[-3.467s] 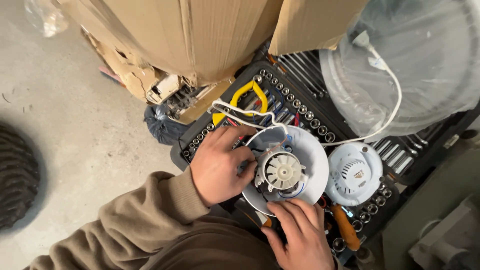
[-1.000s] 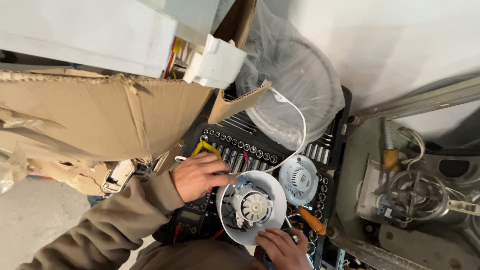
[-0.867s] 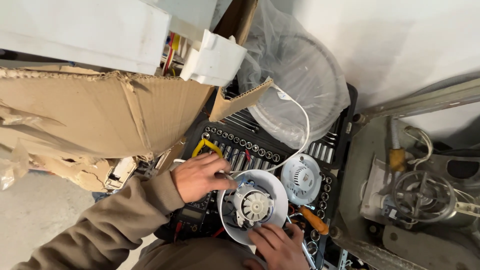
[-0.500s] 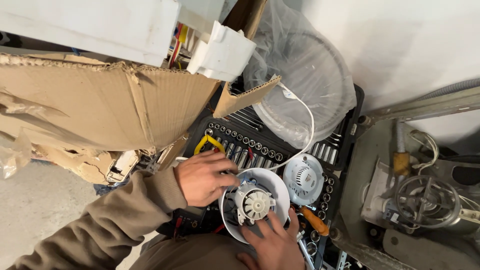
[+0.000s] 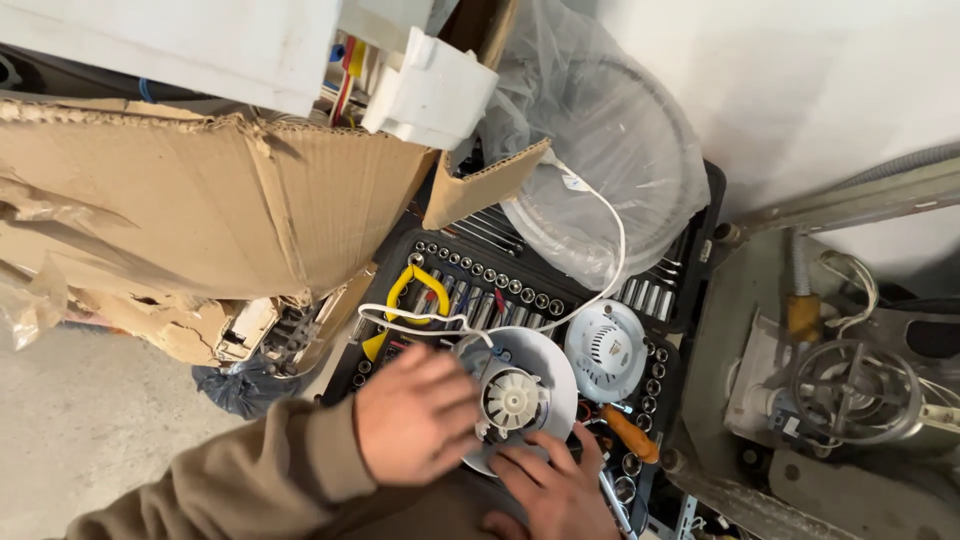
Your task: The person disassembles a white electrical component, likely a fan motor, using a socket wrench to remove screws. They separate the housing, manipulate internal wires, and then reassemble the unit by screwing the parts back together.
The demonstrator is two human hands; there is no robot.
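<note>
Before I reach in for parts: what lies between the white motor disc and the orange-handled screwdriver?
In the head view, only socket set tray shows between motor disc and screwdriver; the round white vented cover sits just above that gap.

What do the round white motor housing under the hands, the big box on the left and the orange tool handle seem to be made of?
Motor housing: probably moulded plastic, smooth white with a slight sheen; the left hand and right hand both rest on it.
Box: corrugated cardboard, matte brown, with torn, creased edges.
Tool handle: likely plastic or rubber, glossy orange; too small to tell which.
</note>
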